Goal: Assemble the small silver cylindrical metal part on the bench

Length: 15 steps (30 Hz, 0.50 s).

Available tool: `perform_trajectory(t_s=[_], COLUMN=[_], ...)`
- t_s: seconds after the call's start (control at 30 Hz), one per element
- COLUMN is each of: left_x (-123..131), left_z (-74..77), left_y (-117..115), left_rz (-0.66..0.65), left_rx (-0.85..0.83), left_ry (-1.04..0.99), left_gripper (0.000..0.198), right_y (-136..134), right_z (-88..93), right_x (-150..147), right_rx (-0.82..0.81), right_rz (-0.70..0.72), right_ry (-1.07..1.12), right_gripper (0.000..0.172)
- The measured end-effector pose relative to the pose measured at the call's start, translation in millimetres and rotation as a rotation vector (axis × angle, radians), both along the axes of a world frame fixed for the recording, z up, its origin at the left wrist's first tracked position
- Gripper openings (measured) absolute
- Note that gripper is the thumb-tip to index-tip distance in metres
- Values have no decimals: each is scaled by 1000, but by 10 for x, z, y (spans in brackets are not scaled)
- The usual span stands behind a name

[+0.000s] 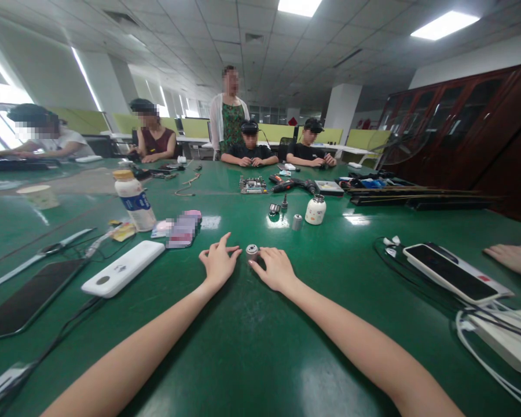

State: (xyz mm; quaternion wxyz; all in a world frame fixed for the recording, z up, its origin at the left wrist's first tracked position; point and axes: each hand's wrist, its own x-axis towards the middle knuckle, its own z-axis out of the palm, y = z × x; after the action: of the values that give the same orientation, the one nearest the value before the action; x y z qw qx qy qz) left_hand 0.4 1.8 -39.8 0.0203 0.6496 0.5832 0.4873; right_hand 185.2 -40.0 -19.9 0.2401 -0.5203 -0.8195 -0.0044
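Touching the cylinder [252,253] from the right

The right grip [279,269] has its fingertips at the right side of the cylinder, which stands upright on the green surface [247,347]; whether they pinch it, I cannot tell. The left grip [219,264], fingers spread wide, is just left of it. Beyond stands a second cylinder [297,222] near a white jar [315,212], its contents hidden. Farther left are a capped bottle [135,204] and a cup [39,198], their insides unclear.

Both arms [151,336] reach forward — left fingers [224,241] spread, right fingers [271,253] curved.
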Motion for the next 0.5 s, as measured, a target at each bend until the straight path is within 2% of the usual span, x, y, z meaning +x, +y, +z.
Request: perform_trajectory(t_s=[0.1, 0.2, 0.3, 0.4, 0.5], left_x=[29, 97, 196, 283, 321], left_z=[62, 199, 320, 359, 347], left_y=[-36, -118, -217, -286, -307], left_rz=[-23, -33, -86, -184, -229], left_rx=[43, 119, 231, 242, 194], left_ry=[8, -31, -53, -31, -19], left_gripper=[46, 37, 36, 34, 24], right_y=[-1, -9, -20, -28, -28], right_z=[-2, 4, 20, 36, 41], right_x=[-1, -2, -4, -4, -2], right_rx=[1, 7, 8, 8, 8], right_rz=[1, -6, -14, -6, 5], right_ry=[3, 6, 5, 1, 0], right_gripper=[40, 39, 38, 36, 34])
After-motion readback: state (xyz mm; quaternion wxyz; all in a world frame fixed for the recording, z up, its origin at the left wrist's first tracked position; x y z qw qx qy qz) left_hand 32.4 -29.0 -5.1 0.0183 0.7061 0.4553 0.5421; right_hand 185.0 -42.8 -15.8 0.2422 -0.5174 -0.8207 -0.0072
